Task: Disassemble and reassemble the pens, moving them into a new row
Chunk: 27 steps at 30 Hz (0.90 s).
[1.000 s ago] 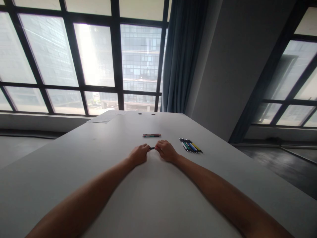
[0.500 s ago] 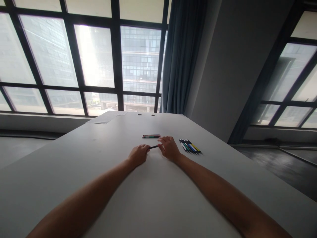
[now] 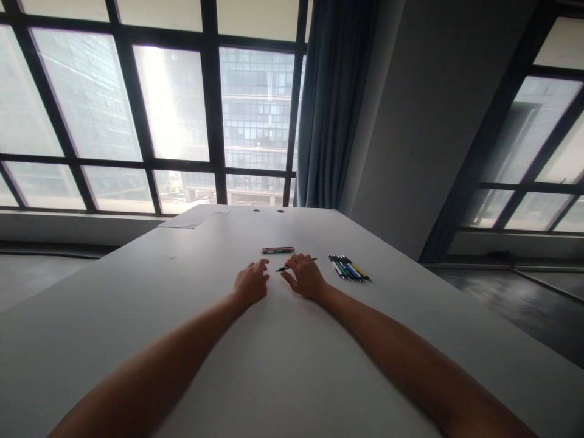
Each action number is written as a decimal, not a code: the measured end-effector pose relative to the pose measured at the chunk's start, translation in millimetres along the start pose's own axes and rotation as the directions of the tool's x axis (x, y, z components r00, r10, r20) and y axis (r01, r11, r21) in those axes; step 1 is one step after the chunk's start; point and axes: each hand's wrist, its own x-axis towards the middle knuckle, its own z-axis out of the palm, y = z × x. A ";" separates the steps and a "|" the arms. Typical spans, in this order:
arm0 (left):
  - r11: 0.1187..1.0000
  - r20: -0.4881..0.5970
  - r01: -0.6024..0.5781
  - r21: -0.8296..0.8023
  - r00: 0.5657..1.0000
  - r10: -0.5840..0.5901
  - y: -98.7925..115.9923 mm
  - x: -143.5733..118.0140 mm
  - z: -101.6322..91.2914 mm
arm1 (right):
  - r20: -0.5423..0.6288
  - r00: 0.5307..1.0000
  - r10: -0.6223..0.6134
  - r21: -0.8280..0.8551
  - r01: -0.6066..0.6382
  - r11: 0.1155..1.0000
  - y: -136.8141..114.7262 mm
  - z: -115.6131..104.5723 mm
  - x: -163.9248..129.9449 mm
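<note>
Pen (image 3: 292, 265), dark and slim, lies low across the white desk (image 3: 182, 286) near its middle, one end poking out at 9 o'clock of the right hand (image 3: 305, 275) and the other showing past the knuckles toward 3 o'clock. That hand is curled over the pen with its fingers (image 3: 298, 260) bent around the barrel, gripping it; how tight the hold is cannot be told at this size. The left hand (image 3: 250, 281) rests on the desk just at 9 o'clock of the pen's tip, apart from it, its fingers (image 3: 261, 264) loosely spread and holding nothing. Both bare forearms run back from the hands toward 6 o'clock.

At 12 o'clock of the hands, near but not touching, lies a small pair of pens (image 3: 278, 250), side by side, red and green in colour, set crosswise. At 3 o'clock of the right hand, a little apart, a row of pens (image 3: 350, 268) lies packed together at a slant, with black, green, blue and yellow barrels. Farther off toward 11 o'clock a sheet of paper (image 3: 189, 218) sits at the far edge of the desk. Beyond the desk stand large windows (image 3: 173, 103) with dark frames and a blue curtain (image 3: 331, 103).
</note>
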 end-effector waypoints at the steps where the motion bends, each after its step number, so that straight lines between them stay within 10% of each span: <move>1: 1.000 0.009 -0.001 0.004 1.000 0.001 -0.5 0.4 0.4 | -0.003 1.000 0.008 -0.016 -0.008 1.000 0.3 -1.1 -0.4; 27: 0.996 0.009 -0.060 0.059 0.998 0.059 -7.7 3.0 7.5 | -0.027 0.999 -0.026 -0.041 0.024 0.999 -5.9 0.7 0.4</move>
